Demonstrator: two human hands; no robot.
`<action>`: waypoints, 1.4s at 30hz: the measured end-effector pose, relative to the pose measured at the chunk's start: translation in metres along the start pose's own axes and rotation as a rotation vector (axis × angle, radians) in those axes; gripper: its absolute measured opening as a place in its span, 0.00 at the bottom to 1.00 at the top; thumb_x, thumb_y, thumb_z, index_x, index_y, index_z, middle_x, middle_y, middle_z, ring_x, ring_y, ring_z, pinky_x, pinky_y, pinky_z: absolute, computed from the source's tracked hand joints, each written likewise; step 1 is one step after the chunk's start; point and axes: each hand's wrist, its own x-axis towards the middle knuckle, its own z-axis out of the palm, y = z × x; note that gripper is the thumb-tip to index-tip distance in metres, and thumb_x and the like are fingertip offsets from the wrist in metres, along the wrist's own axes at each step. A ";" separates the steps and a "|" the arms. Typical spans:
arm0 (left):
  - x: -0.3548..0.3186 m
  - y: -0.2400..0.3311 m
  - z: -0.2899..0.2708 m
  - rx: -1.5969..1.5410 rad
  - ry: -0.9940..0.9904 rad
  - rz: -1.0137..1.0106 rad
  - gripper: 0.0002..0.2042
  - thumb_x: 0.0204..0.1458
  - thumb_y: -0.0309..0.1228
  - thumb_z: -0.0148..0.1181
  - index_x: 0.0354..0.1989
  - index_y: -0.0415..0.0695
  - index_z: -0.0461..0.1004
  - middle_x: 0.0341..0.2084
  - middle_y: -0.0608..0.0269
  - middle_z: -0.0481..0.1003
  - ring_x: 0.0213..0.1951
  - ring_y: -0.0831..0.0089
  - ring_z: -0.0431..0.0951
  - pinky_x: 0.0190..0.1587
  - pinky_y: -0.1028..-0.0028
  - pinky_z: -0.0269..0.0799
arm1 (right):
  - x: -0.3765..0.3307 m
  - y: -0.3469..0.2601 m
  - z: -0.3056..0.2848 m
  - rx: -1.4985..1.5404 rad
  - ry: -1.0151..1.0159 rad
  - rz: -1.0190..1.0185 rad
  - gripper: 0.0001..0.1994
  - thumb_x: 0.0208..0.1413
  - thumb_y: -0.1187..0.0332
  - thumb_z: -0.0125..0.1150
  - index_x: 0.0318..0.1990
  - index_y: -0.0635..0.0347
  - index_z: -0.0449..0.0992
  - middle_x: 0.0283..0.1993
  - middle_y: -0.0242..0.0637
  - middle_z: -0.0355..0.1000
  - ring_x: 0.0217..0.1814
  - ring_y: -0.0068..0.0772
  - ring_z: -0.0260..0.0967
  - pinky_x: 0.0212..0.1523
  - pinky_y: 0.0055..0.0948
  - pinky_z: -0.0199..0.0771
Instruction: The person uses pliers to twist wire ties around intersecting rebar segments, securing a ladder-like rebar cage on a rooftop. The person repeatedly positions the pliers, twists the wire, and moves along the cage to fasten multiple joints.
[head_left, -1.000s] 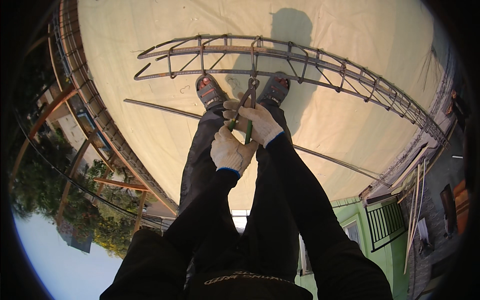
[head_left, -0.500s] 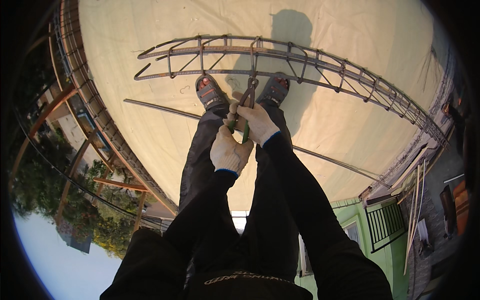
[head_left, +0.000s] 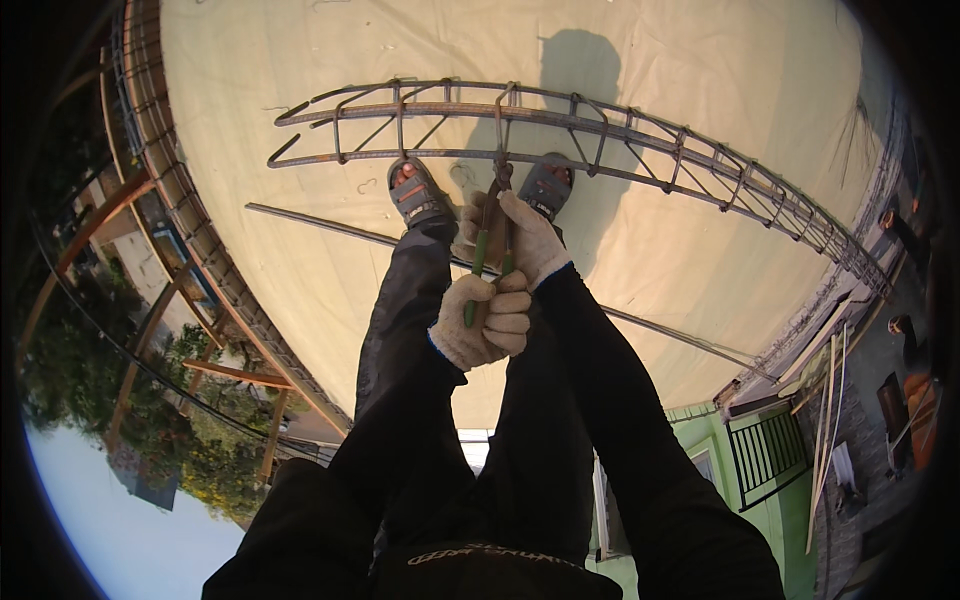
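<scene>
A pair of tying pincers (head_left: 481,252) with green-sleeved handles points away from me, its jaws at a bar of the rebar cage (head_left: 620,126). My left hand (head_left: 480,322), in a pale knitted glove, is closed round the lower ends of the handles. Further up, my gloved right hand (head_left: 534,240) curls round the pincers below the jaws, thumb on the right and fingertips showing on the left. The jaws' bite, and any wire in it, is too small and dark to make out. The cage lies just beyond my sandalled feet (head_left: 421,195).
Pale sheeting (head_left: 330,280) covers the surface underfoot. A loose steel bar (head_left: 680,344) runs crosswise beneath my legs. More rebar caging (head_left: 205,215) follows the left edge, with trees (head_left: 190,440) beyond. At the lower right stand a green wall (head_left: 700,440) and a dark railing (head_left: 770,450).
My left hand has come slightly nearer and to the right, its fingers now wrapped round the handle ends. My right hand has shifted a little right. The pincers stand more upright in view.
</scene>
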 end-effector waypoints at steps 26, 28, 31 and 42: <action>0.048 0.074 -0.173 1.025 0.801 0.830 0.18 0.72 0.29 0.58 0.68 0.40 0.72 0.61 0.60 0.80 0.60 0.67 0.81 0.62 0.70 0.79 | 0.058 0.003 -0.050 -1.406 0.542 -0.438 0.22 0.66 0.52 0.72 0.40 0.70 0.84 0.26 0.47 0.79 0.28 0.42 0.78 0.35 0.45 0.76; 0.068 0.079 -0.188 1.284 0.878 0.769 0.17 0.77 0.36 0.52 0.65 0.41 0.75 0.60 0.60 0.82 0.58 0.63 0.83 0.62 0.68 0.80 | 0.059 -0.015 -0.073 -1.563 0.552 -0.463 0.22 0.66 0.51 0.70 0.41 0.68 0.85 0.28 0.53 0.80 0.32 0.53 0.81 0.36 0.47 0.77; 0.072 0.109 -0.214 0.817 0.832 0.780 0.19 0.78 0.42 0.53 0.67 0.43 0.75 0.61 0.59 0.82 0.62 0.59 0.82 0.64 0.62 0.80 | 0.068 -0.014 -0.061 -1.748 0.509 -0.494 0.21 0.67 0.49 0.68 0.42 0.63 0.86 0.31 0.56 0.82 0.39 0.63 0.83 0.40 0.49 0.81; 0.185 0.096 -0.154 0.238 0.841 0.666 0.24 0.76 0.45 0.57 0.72 0.45 0.70 0.65 0.58 0.80 0.66 0.59 0.79 0.68 0.57 0.78 | 0.064 -0.100 -0.065 -2.443 0.424 -0.225 0.18 0.68 0.49 0.65 0.54 0.51 0.86 0.43 0.42 0.87 0.48 0.48 0.87 0.51 0.48 0.87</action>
